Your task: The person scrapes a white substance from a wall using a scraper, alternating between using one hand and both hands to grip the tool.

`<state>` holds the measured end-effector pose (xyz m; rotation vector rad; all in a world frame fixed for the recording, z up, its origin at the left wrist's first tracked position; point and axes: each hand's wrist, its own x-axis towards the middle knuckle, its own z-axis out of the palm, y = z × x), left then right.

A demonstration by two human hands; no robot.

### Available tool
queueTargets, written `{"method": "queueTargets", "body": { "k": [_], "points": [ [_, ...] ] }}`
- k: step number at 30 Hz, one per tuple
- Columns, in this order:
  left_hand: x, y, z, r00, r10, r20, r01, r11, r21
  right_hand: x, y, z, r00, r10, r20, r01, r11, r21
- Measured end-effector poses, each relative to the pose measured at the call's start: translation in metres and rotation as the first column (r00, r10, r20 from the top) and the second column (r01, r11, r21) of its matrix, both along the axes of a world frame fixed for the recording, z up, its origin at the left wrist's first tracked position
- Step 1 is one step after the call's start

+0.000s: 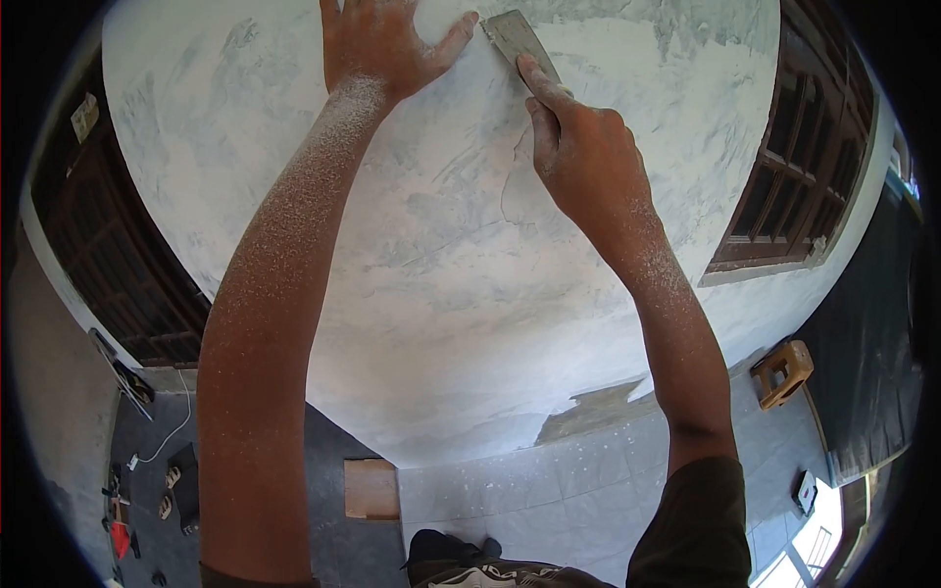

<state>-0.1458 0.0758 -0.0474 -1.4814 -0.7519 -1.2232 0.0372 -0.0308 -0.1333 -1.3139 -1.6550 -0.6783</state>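
A white wall (421, 245) with grey patches fills the middle of the head view. My right hand (588, 157) is closed round a flat metal scraper (521, 44), index finger stretched along its blade, which lies against the wall near the top. To its left, my left hand (387, 44) rests on the wall with its thumb spread; its other fingertips are cut off by the top edge. Pale dust covers both forearms. Below the scraper a thin crack or peeled edge shows in the wall coating.
Dark wooden windows or doors stand left (118, 245) and right (799, 157). On the floor are a brown stool (782, 374), a wooden board (371, 488), sandals (169, 492), a white cable (176, 431) and red-handled tools (120, 534). A grey sheet (490, 500) covers the floor below.
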Motion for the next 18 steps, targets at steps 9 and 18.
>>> {"method": "queueTargets", "body": {
  "k": [9, 18],
  "points": [
    [-0.002, 0.0, -0.001, 1.0, 0.029, 0.004, -0.029, 0.999, -0.021, -0.011, -0.007, -0.013, 0.997, -0.007, -0.071, 0.003, 0.998, -0.062],
    [0.0, -0.001, 0.0, 1.0, 0.016, 0.01, -0.016, 1.0, -0.022, -0.03, -0.006, -0.019, 0.991, -0.019, -0.129, 0.015, 0.999, -0.034]
  ]
}}
